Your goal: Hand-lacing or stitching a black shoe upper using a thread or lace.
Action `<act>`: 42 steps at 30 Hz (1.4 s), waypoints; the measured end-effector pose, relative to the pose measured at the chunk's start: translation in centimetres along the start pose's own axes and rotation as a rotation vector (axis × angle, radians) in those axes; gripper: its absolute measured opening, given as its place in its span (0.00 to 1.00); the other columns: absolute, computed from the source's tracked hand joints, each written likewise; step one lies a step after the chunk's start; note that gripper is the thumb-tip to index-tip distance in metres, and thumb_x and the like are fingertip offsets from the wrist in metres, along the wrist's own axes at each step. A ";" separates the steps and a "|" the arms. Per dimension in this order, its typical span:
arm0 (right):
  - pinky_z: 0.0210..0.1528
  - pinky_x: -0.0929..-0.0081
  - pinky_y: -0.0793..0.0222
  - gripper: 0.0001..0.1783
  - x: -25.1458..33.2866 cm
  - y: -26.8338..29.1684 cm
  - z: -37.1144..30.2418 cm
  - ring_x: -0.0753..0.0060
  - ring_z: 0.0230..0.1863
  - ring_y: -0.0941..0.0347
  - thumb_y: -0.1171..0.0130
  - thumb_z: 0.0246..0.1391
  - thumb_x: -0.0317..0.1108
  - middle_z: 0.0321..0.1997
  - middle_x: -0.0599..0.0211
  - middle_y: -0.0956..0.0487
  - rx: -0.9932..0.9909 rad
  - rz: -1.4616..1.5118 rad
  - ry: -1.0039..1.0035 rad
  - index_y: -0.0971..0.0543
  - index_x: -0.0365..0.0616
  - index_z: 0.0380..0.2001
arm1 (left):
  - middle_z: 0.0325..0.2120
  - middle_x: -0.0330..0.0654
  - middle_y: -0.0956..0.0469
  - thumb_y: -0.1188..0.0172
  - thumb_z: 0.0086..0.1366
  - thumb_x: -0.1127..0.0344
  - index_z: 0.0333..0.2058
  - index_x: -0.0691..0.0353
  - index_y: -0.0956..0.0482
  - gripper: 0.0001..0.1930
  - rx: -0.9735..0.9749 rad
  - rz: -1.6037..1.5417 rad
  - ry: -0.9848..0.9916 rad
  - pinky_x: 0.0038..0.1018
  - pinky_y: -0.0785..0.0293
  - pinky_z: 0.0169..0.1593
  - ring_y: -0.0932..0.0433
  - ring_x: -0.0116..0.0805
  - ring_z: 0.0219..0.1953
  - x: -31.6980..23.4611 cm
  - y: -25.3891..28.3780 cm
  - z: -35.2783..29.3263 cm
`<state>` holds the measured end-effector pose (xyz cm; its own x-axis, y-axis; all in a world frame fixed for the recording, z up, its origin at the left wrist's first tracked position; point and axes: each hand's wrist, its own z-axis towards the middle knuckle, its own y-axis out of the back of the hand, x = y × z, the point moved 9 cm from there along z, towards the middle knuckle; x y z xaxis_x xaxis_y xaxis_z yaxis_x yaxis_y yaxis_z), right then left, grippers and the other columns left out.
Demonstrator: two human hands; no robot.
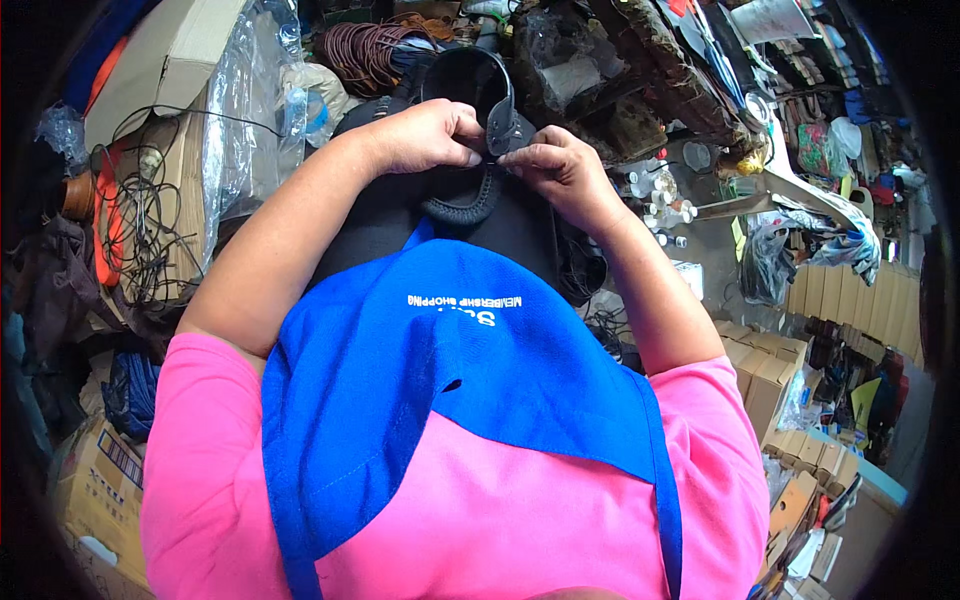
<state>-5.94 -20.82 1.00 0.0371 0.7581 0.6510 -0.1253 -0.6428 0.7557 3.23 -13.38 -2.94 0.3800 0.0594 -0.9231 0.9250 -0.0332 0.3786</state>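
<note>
**Cluttered workroom, both hands on a black curved band**

Your bench area is packed. Upper left: coil of brown cord (365,55), clear plastic sheet (243,130), tangled black wire (150,225). Right side: small white bottles (668,207) in a cluster, then stacked tan boxes (855,297) farther out. Lower left: printed cardboard box (103,490).

Black curved band (507,132) sits in front of you, above your blue apron (360,390), between your two hands, loop side away from you. Dark ribbed strip (462,213) curves just below it.

Right hand (562,168): thumb and forefinger narrow, pinching the band's lower edge. Left hand (432,138): fingers curled, thumb tip right by the same edge; can't tell whether they grip anything. Detail between the fingertips is too small to read.
</note>
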 end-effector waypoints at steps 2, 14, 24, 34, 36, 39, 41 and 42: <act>0.37 0.70 0.28 0.13 0.8 0.2 0.1 0.63 0.35 0.25 0.37 0.42 0.25 0.30 0.65 0.24 0.013 -0.058 0.024 0.16 0.54 0.33 | 0.36 0.41 0.27 0.42 0.54 0.72 0.41 0.64 0.22 0.14 0.023 0.025 0.000 0.28 0.35 0.52 0.29 0.34 0.44 -0.1 -0.3 0.0; 0.41 0.67 0.36 0.07 7.3 -2.3 2.2 0.65 0.40 0.27 0.46 0.44 0.34 0.36 0.64 0.24 0.308 -0.816 0.307 0.19 0.51 0.25 | 0.31 0.45 0.29 0.40 0.49 0.73 0.31 0.68 0.24 0.09 -0.018 0.331 0.031 0.30 0.32 0.45 0.28 0.40 0.40 -0.6 -0.1 0.2; 0.39 0.63 0.32 0.06 5.4 -2.3 2.2 0.57 0.35 0.25 0.47 0.43 0.31 0.29 0.58 0.24 0.245 -0.605 0.221 0.22 0.46 0.25 | 0.29 0.42 0.26 0.35 0.45 0.72 0.31 0.61 0.21 0.10 -0.095 0.262 -0.015 0.28 0.30 0.44 0.26 0.38 0.37 0.7 1.5 1.3; 0.37 0.74 0.29 0.12 -0.4 -1.4 0.8 0.72 0.30 0.26 0.35 0.46 0.35 0.26 0.65 0.23 0.020 0.067 -0.159 0.19 0.40 0.32 | 0.44 0.49 0.28 0.35 0.50 0.64 0.50 0.56 0.31 0.27 -0.670 0.534 -0.033 0.38 0.28 0.49 0.26 0.51 0.46 -3.2 2.5 -4.0; 0.32 0.81 0.35 0.09 -2.0 -1.9 -0.7 0.85 0.28 0.32 0.38 0.52 0.34 0.24 0.77 0.27 -0.014 0.418 -0.377 0.20 0.40 0.33 | 0.45 0.51 0.26 0.37 0.53 0.66 0.53 0.60 0.33 0.28 -0.547 0.394 0.032 0.35 0.30 0.51 0.26 0.47 0.47 -2.5 0.9 -6.5; 0.32 0.83 0.37 0.14 -3.7 -1.0 -3.2 0.83 0.24 0.34 0.40 0.54 0.41 0.21 0.78 0.28 0.092 0.940 -0.494 0.21 0.41 0.35 | 0.40 0.52 0.23 0.40 0.56 0.67 0.48 0.63 0.28 0.20 -0.205 0.229 0.347 0.34 0.30 0.49 0.24 0.46 0.44 -2.6 0.3 -10.3; 0.28 0.84 0.41 0.18 -4.7 1.7 -4.6 0.85 0.21 0.36 0.44 0.56 0.44 0.18 0.80 0.31 -0.315 1.296 -0.614 0.25 0.42 0.43 | 0.36 0.51 0.22 0.41 0.57 0.68 0.40 0.66 0.23 0.12 -0.195 0.332 0.268 0.32 0.28 0.45 0.23 0.44 0.40 -2.3 1.6 -12.6; 0.26 0.83 0.44 0.21 -5.1 3.7 -6.6 0.87 0.19 0.38 0.45 0.57 0.45 0.17 0.81 0.33 -0.729 1.306 -0.784 0.27 0.42 0.48 | 0.32 0.48 0.23 0.41 0.58 0.68 0.38 0.66 0.23 0.11 -0.188 0.336 0.368 0.31 0.28 0.43 0.23 0.41 0.38 -1.4 2.8 -13.5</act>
<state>-13.12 -26.32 0.05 -0.0337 -0.5781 0.8152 -0.8583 -0.4012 -0.3199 5.38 -0.04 0.27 0.6018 0.4237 -0.6769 0.7247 0.0664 0.6859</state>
